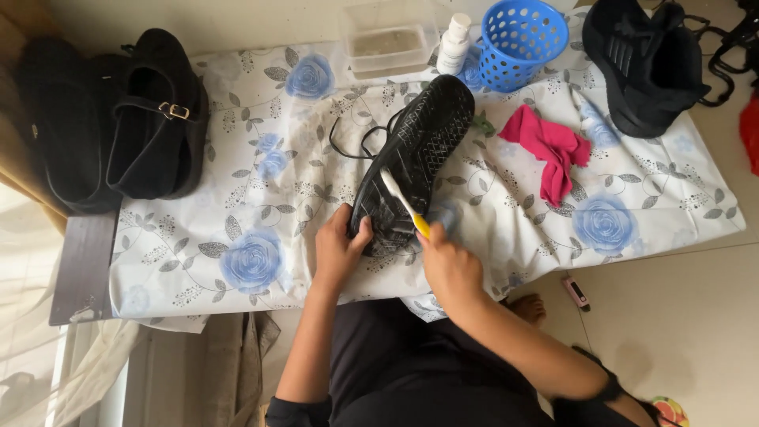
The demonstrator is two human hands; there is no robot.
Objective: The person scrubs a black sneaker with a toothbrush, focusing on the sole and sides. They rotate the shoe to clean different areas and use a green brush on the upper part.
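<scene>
A black shoe [423, 142] lies sole-up on a white cloth with blue roses [261, 198], its laces trailing to the left. My left hand [338, 249] grips the shoe's heel end. My right hand [448, 265] holds a toothbrush [405, 203] with a white head and yellow handle, its bristles pressed against the wet sole.
A pair of black buckled shoes [154, 111] sits at the left. A pink rag [551, 150] lies right of the shoe. At the back stand a clear tub [390, 39], a white bottle [454, 43], a blue perforated basket [522, 39] and another black shoe [644, 63].
</scene>
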